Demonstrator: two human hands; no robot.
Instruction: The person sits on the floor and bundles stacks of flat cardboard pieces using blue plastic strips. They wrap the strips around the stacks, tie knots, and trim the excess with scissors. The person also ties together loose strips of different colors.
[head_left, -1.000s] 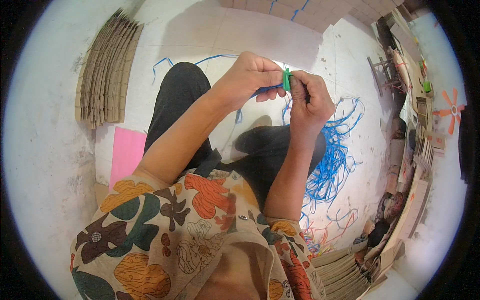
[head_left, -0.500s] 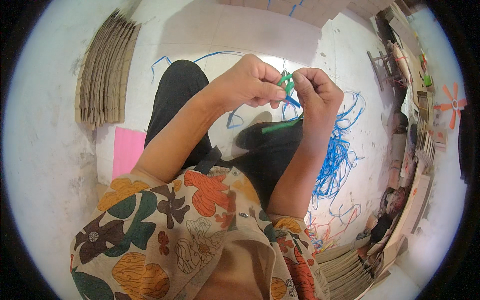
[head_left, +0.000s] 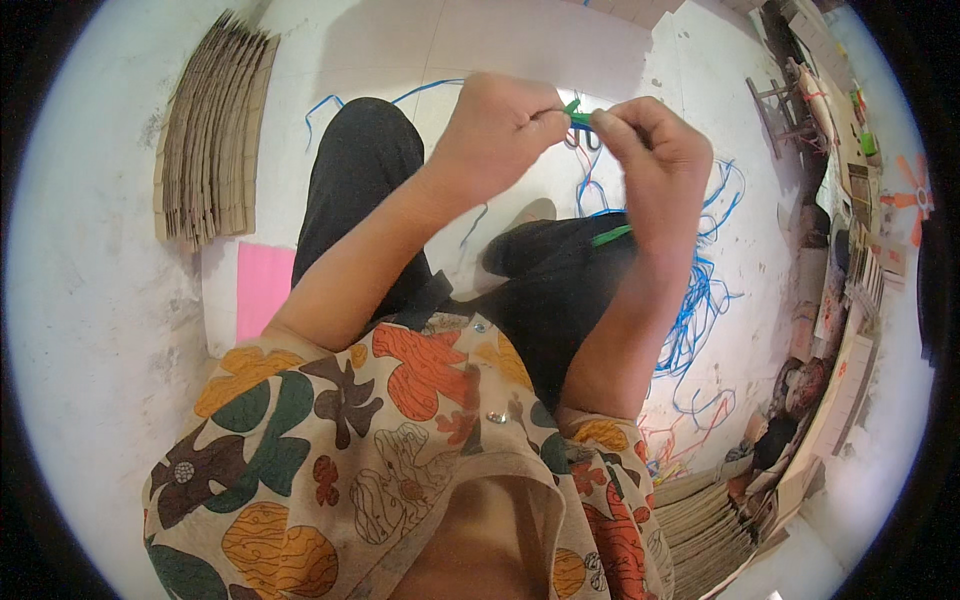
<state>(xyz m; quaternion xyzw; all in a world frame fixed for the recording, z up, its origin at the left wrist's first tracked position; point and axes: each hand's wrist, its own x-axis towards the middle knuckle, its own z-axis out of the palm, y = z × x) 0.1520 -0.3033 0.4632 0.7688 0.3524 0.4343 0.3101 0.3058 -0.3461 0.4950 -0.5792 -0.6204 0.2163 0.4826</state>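
Observation:
Out in front of my knees, both hands pinch a green plastic strap [head_left: 581,117] stretched across the small gap between them. A bit of blue strap shows along its lower side; whether the two are tied cannot be told. My left hand [head_left: 500,125] is closed, thumb pressed against bent fingers, with a short green end poking up beside it. My right hand [head_left: 660,165] grips the other side between thumb and forefinger. Below the right wrist, a loose green length [head_left: 611,236] lies over my dark trouser leg. Dark loops like scissor handles [head_left: 592,141] show just behind the strap.
A tangled heap of blue strapping [head_left: 692,310] lies on the floor to the right. Flattened cardboard [head_left: 212,140] is stacked at left, near a pink sheet [head_left: 262,290]. More cardboard [head_left: 705,525] lies at lower right. A small wooden stool [head_left: 775,115] stands far right.
Both hands have moved up and slightly apart, the right one further right. The green loop between them is now drawn into a straight, short span.

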